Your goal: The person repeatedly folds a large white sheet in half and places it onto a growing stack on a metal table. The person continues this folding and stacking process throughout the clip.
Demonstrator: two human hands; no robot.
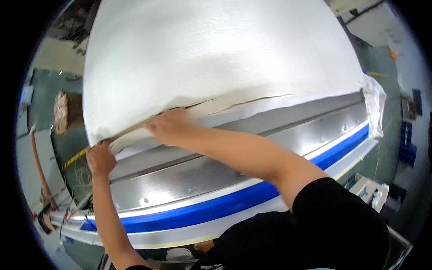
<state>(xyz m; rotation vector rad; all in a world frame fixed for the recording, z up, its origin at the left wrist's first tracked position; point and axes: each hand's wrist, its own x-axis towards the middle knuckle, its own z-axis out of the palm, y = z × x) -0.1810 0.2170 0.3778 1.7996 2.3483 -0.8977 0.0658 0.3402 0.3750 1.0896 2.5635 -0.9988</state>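
Hands work along the near edge of one large white woven sheet (216,49) that covers the far part of a metal machine table (202,173). Left hand (100,158) pinches the sheet's left corner, fingers closed on the fabric. Right hand (168,126), arm reaching across the body in a black sleeve, grips the folded edge beside it, fingers curled under. One blue strip (234,202) runs along the table's front. One brown block (67,111) stands far left, past the sheet.
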